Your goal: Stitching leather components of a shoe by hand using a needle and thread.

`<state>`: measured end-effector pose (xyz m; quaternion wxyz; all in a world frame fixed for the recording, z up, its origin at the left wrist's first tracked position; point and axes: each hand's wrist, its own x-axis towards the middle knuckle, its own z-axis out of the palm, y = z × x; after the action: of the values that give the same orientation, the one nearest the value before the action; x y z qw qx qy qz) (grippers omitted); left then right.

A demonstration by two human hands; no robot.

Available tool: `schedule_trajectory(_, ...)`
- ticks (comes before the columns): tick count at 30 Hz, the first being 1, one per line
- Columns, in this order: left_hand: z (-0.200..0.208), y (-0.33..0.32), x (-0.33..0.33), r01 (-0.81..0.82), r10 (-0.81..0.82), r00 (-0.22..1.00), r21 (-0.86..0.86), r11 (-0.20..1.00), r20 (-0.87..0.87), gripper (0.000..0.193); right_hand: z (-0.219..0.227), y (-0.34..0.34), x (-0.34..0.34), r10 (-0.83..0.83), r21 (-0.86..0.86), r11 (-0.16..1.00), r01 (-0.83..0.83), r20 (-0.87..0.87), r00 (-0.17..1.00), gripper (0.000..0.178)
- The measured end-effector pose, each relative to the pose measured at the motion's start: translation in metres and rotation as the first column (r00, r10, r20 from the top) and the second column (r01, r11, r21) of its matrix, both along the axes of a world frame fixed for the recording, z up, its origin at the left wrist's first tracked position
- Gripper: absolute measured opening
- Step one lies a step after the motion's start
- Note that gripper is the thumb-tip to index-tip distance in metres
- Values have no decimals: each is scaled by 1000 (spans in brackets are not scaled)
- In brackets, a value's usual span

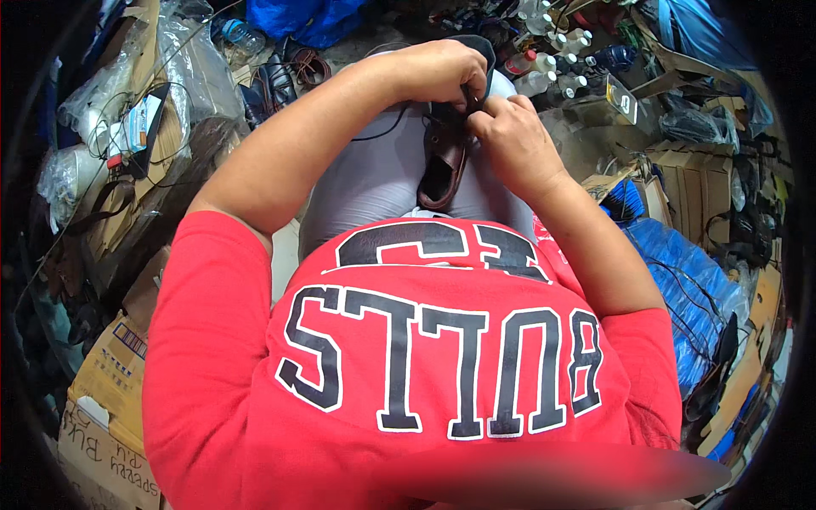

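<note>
A dark brown leather shoe (pixel 443 176) rests on my lap between my thighs, its opening toward me. Over its front part my left hand (pixel 442 75) is closed, with the fingers curled down against it. A black, rounded, flat piece (pixel 478 49) shows just beyond that hand; whether it belongs to the shoe, I cannot tell. My right hand (pixel 517 143) sits at the shoe's right side, thumb and fingers pinched close to the left fingertips. What the pinch holds is hidden. A thin dark cord (pixel 387 129) runs over my left thigh toward the shoe.
Several bottles (pixel 540 81) stand beyond my right knee. Dark shoes (pixel 276 83) lie past my left arm. Cardboard and clear plastic (pixel 183 64) pile up on the left. Blue plastic wrapping (pixel 680 289) and a cardboard box (pixel 693 183) crowd the right side.
</note>
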<state>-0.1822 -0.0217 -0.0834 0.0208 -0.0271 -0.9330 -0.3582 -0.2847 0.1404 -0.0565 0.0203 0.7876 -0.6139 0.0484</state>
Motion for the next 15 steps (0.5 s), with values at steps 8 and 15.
schedule_trajectory(8, -5, 4, 11, -104, 99, 993, -75, 992, -67, 22, -2, 4, -6, 35, -69, 997, -30, 69, 997, 8)
schedule_trajectory(15, -1, 17, 19, -224, 203, 956, -84, 971, -210, 29, -15, -2, -13, -50, 19, 999, 47, 201, 978, 7)
